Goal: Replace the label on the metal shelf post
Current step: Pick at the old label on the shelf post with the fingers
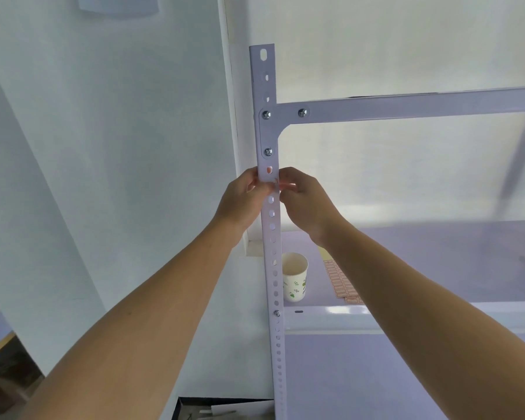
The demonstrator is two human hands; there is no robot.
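A white perforated metal shelf post (269, 140) stands upright in the middle of the view, bolted to a crossbar (406, 106). My left hand (243, 198) is curled round the post's left edge just below the corner bracket. My right hand (303, 198) is at the post's right edge at the same height, its fingertips pinching something small against the post. A small white label (274, 181) with a faint reddish edge shows between the fingertips; most of it is hidden.
A paper cup (295, 280) with a green leaf print stands on the shelf (437, 256) beside the post. A sheet of pink-bordered labels (341, 283) lies to its right. White walls lie behind and to the left.
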